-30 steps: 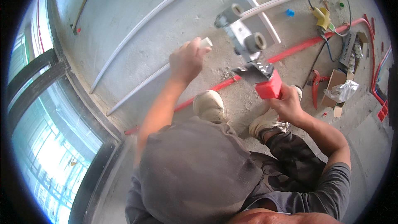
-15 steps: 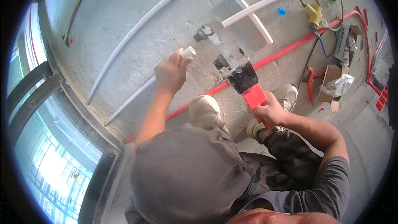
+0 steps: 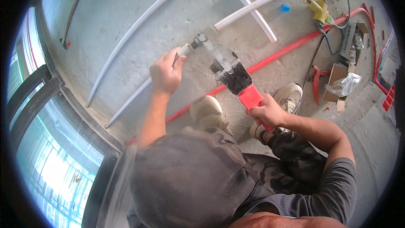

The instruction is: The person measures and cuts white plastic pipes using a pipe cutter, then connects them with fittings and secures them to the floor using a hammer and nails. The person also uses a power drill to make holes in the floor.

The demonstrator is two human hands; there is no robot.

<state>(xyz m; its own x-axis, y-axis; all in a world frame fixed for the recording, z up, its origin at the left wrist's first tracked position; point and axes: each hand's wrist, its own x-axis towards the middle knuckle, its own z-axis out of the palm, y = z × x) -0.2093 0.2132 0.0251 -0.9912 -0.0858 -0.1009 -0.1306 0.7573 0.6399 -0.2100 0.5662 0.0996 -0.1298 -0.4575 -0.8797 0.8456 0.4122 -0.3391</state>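
My left hand (image 3: 167, 71) is closed around the end of a white plastic pipe (image 3: 130, 102), which runs from the hand toward the lower left. A wider white sleeve (image 3: 184, 50) sticks out past the fingers. My right hand (image 3: 270, 110) grips the red handle of a pipe welding tool (image 3: 239, 78), with a black body and a dusty metal heating plate. The plate's dark near-side die meets the mouth of the sleeve; how deep it sits cannot be seen. On the plate's far side, the end of a second white pipe (image 3: 257, 3) lies by the pale die.
A short blue-capped pipe (image 3: 260, 22) crosses under the second pipe. A red pipe (image 3: 291, 50) runs across the floor by my shoes. To the right lie red pipe cutters (image 3: 316, 85), a yellow socket (image 3: 318, 10) with cables, and an open cardboard box (image 3: 335, 80). A window frame (image 3: 38, 105) bounds the left.
The welding tool has shifted left and slightly up, and the gap between its near die and the white sleeve has closed. My left hand has moved slightly left and up.
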